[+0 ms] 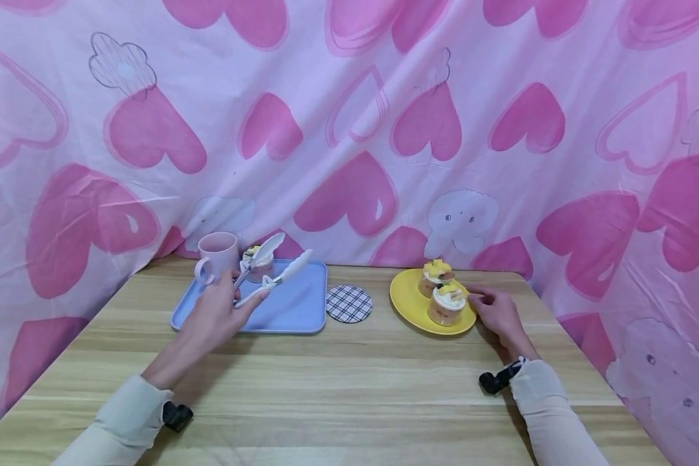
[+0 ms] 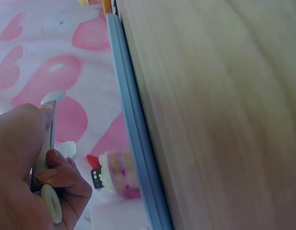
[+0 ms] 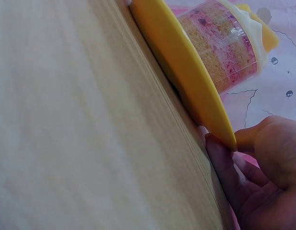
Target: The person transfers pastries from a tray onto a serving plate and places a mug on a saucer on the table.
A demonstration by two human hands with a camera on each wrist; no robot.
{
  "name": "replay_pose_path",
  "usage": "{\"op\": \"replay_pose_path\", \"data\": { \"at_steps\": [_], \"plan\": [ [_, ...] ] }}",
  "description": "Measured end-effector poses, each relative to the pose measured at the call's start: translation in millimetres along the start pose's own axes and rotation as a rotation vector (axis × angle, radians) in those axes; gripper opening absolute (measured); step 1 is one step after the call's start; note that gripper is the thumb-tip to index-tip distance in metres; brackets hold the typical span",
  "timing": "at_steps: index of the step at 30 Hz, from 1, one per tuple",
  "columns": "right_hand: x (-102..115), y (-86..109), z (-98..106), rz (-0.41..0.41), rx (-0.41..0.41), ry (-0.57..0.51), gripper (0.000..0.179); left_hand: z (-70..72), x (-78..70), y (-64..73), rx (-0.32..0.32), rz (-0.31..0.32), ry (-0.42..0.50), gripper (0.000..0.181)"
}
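My left hand (image 1: 218,310) grips a pair of tongs (image 1: 294,266) with white tips and metal arms. The tongs are spread, held above the blue tray (image 1: 303,314). Behind them a dessert cup (image 1: 265,269) stands on the tray, beside a pink mug (image 1: 224,249); the left wrist view shows this cup's layered cake (image 2: 120,173). At the right, my right hand (image 1: 499,317) pinches the edge of a yellow plate (image 1: 404,304), thumb above the rim and a finger below it in the right wrist view. Two fruit-topped dessert cups (image 1: 447,307) stand on that plate.
A round checked coaster (image 1: 349,304) lies between the tray and the plate. The wooden table (image 1: 338,401) meets a pink heart-patterned cloth (image 1: 349,194) at its back edge. Both wrists carry small black cameras (image 1: 177,416).
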State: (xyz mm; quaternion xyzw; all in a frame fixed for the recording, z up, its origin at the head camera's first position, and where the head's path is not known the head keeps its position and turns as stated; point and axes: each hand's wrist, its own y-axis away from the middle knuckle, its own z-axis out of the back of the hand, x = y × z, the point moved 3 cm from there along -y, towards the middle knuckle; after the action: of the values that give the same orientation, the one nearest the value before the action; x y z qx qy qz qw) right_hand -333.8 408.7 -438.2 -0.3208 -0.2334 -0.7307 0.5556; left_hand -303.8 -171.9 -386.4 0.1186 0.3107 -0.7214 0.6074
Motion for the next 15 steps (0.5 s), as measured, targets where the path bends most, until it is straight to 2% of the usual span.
{"op": "replay_pose_path", "data": {
  "at_steps": [5, 10, 15],
  "plan": [
    [1, -0.4, -1, 0.004, 0.000, 0.009, 0.041, 7.1, 6.9, 0.9, -0.023, 0.008, 0.002, 0.090],
    [1, -0.1, -1, 0.000, -0.005, -0.001, 0.041, 13.5, 13.2, -0.5, -0.068, 0.003, -0.029, 0.083],
    [1, 0.1, -1, -0.006, 0.000, -0.007, 0.041, 16.5, 18.7, -1.6, -0.054, 0.041, -0.040, 0.084]
  ]
}}
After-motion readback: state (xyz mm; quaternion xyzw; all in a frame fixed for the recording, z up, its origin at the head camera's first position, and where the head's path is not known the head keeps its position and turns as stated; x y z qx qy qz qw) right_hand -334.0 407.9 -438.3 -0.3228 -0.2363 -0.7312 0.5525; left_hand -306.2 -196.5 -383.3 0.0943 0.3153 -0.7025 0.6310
